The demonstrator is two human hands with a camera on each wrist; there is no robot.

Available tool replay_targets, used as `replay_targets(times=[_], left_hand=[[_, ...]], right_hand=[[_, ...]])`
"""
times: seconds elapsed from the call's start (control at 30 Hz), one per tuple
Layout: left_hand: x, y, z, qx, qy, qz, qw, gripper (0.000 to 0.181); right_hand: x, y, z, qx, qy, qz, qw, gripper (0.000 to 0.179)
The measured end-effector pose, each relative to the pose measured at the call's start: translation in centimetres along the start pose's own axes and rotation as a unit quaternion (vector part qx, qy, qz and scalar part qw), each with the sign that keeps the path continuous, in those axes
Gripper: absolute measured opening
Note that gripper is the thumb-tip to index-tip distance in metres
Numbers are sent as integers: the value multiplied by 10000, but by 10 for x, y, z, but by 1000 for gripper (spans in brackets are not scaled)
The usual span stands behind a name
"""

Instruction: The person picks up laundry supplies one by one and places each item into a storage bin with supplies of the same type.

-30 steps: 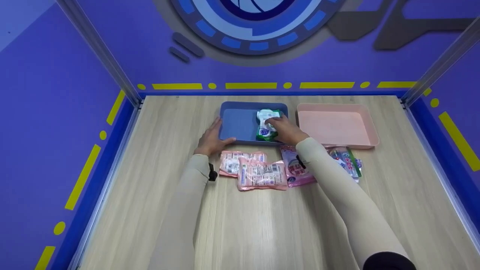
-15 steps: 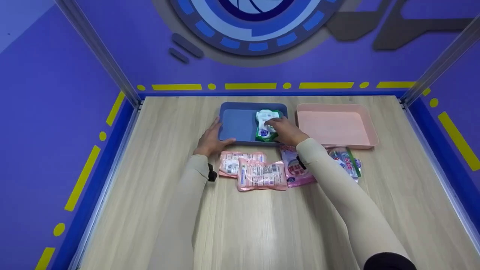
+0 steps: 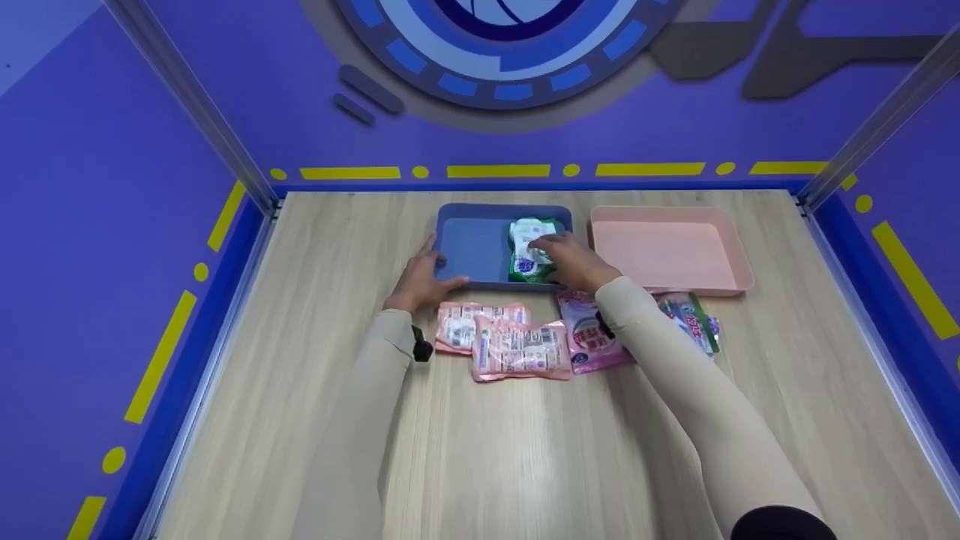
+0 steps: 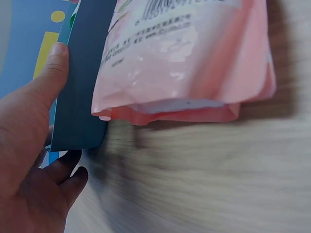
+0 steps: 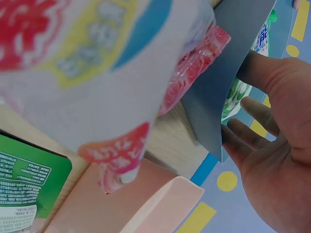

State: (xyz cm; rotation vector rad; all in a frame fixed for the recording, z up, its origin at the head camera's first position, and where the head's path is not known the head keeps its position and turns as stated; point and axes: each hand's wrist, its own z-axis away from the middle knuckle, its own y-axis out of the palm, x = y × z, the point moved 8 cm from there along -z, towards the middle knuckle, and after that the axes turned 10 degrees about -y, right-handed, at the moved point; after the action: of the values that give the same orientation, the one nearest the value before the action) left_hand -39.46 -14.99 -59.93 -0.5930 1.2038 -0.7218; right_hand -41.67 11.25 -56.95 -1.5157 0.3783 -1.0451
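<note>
At the left near corner of the blue tray (image 3: 472,251), my left hand (image 3: 420,283) grips the wall. The left wrist view has its thumb (image 4: 57,65) along the rim and other fingers bent round the corner. Inside that tray's right side lies a green-and-white packet (image 3: 529,234). My right hand (image 3: 579,261) reaches over the near right corner and holds this packet, thumb and fingers on either side; part of the packet is covered by the hand. Pink packets (image 3: 521,354) with printed labels lie in front of the tray, overlapping each other.
A pink tray (image 3: 664,259) stands right of the blue one. Between it and my right forearm lie a pink pouch (image 3: 589,337) and a green-edged packet (image 3: 699,326), partly hidden by the sleeve. Purple walls (image 3: 360,142) bound the wooden table (image 3: 480,450) on three sides.
The fingers of my left hand bend slightly more over the tray's left wall. My right hand and the packets stay practically where they were; the head view shifts a little.
</note>
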Motion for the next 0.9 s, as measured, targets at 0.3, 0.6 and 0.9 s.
replay_targets(times=[0.3, 0.6, 0.9], left_hand=[[-3, 0, 2, -65, 230, -8, 9997, 82], [-1, 3, 2, 24, 175, 64, 9998, 97], [0, 3, 1, 24, 228, 185, 9996, 104]], right_hand=[[2, -5, 9, -180, -313, -14, 9993, 64], [-1, -10, 20, -433, -451, 9, 9980, 61], [8, -15, 35, -638, -824, 37, 9945, 59]])
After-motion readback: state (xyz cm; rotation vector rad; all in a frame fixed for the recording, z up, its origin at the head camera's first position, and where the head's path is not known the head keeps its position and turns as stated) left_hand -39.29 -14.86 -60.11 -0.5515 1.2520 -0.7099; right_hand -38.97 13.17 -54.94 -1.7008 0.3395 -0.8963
